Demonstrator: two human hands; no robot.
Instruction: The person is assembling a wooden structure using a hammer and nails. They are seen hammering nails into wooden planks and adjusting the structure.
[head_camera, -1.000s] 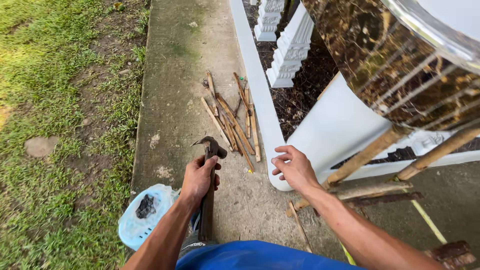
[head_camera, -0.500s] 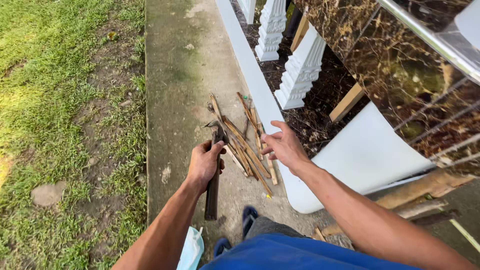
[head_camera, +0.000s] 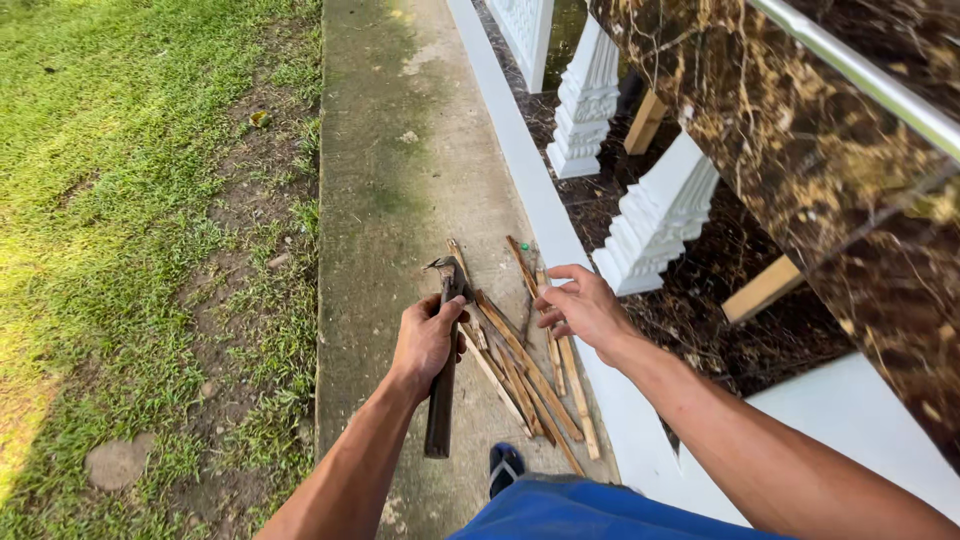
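Wooden strips (head_camera: 530, 365) lie in a loose pile on a concrete path (head_camera: 400, 200), with a person's two hands above them.

The left hand (head_camera: 428, 340) is clamped around a hammer (head_camera: 443, 360) just left of the pile; the right hand (head_camera: 580, 308) hovers over the pile's right edge, fingers spread, holding nothing. The crossed strips could shift or splinter under a grasp, and the hammer head sits close enough to snag them. Right of the pile run a white kerb (head_camera: 540, 200) and white balusters (head_camera: 650, 225) under a dark marble ledge (head_camera: 800, 160); grass (head_camera: 130, 200) lies left, a blue sandal (head_camera: 505, 465) below.
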